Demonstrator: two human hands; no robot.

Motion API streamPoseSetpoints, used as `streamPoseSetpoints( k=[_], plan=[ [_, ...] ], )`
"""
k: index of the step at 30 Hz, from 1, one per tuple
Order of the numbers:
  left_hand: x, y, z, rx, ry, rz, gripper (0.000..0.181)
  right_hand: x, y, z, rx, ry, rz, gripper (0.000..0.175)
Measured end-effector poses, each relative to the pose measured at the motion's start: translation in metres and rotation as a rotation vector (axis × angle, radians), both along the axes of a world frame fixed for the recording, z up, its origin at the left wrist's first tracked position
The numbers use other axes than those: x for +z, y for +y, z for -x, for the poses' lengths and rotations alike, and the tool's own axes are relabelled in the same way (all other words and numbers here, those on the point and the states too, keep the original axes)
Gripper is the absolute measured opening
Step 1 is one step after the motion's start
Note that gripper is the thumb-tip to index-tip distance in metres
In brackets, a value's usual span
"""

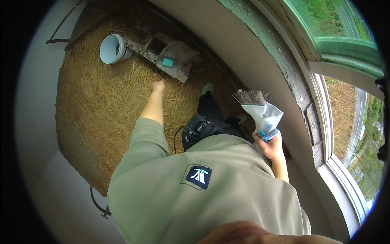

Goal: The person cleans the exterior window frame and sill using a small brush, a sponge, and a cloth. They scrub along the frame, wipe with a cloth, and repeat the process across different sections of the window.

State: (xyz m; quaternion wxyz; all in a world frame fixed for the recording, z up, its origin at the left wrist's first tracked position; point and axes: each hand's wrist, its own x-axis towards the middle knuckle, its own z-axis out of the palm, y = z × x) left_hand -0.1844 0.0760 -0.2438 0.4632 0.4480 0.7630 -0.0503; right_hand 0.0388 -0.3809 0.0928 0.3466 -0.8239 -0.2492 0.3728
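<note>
On the right, my right hand (271, 146) grips a brush (259, 113) by its blue and white lower end. Its grey bristles point away from me, and a translucent white plastic part flares out below them. Ahead and to the left, my left arm reaches out over a floor strewn with straw (122, 100). My left hand (157, 87) looks compact, with its fingers hidden from this angle. Beyond it, a grey cloth (179, 55) is draped over a speckled hollow block (141, 52). A small teal object (167, 62) lies on the cloth.
A white bucket (111, 48) leans on its side by the block. Along the right run a wall and a rough concrete window sill (283, 67), with a bent metal bar (310, 123). Bent rods (99, 204) jut near the left wall. A black bag (198, 128) hangs at my waist.
</note>
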Motion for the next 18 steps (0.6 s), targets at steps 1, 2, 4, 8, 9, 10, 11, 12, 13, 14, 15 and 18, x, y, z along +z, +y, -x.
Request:
streamPoseSetpoints(
  k=[1, 2, 4, 8, 9, 10, 11, 12, 13, 14, 15, 18],
  plan=[
    [0.007, -0.011, -0.001, -0.078, 0.032, -0.041, 0.052, 0.004, 0.007, -0.001, 0.01, -0.014, -0.023, 0.017],
    [0.019, -0.028, 0.002, -0.059, -0.05, -0.039, 0.05, 0.006, 0.012, 0.0, 0.024, -0.022, -0.028, 0.017],
    [0.043, -0.055, -0.016, -0.198, -0.266, -0.08, 0.046, 0.007, 0.025, -0.003, 0.025, -0.075, -0.043, 0.018],
    [0.141, -0.114, -0.068, -0.81, -0.641, 0.044, 0.035, 0.01, 0.045, -0.001, -0.017, -0.088, -0.078, 0.02],
    [0.168, -0.134, -0.082, -0.863, -0.812, 0.127, 0.035, 0.01, 0.048, -0.002, 0.006, -0.147, -0.095, 0.019],
    [0.194, -0.149, -0.096, -0.875, -0.978, 0.264, 0.033, 0.011, 0.051, -0.003, 0.006, -0.117, -0.127, 0.018],
    [0.215, -0.162, -0.108, -0.872, -1.138, 0.335, 0.032, 0.009, 0.053, -0.005, -0.001, -0.123, -0.134, 0.018],
    [0.239, -0.174, -0.113, -0.835, -1.313, 0.357, 0.033, 0.012, 0.055, -0.004, 0.0, -0.102, -0.197, 0.017],
    [0.253, -0.185, -0.121, -0.807, -1.458, 0.398, 0.033, 0.01, 0.058, -0.007, -0.008, -0.082, -0.238, 0.016],
    [0.266, -0.196, -0.129, -0.795, -1.436, 0.439, 0.031, 0.011, 0.06, -0.008, -0.014, -0.061, -0.278, 0.016],
    [0.277, -0.201, -0.135, -0.788, -1.463, 0.5, 0.03, 0.011, 0.064, -0.01, -0.016, -0.042, -0.306, 0.016],
    [0.295, -0.209, -0.143, -0.822, -1.287, 0.363, 0.026, 0.01, 0.07, -0.012, -0.091, 0.086, -0.386, 0.019]
  ],
)
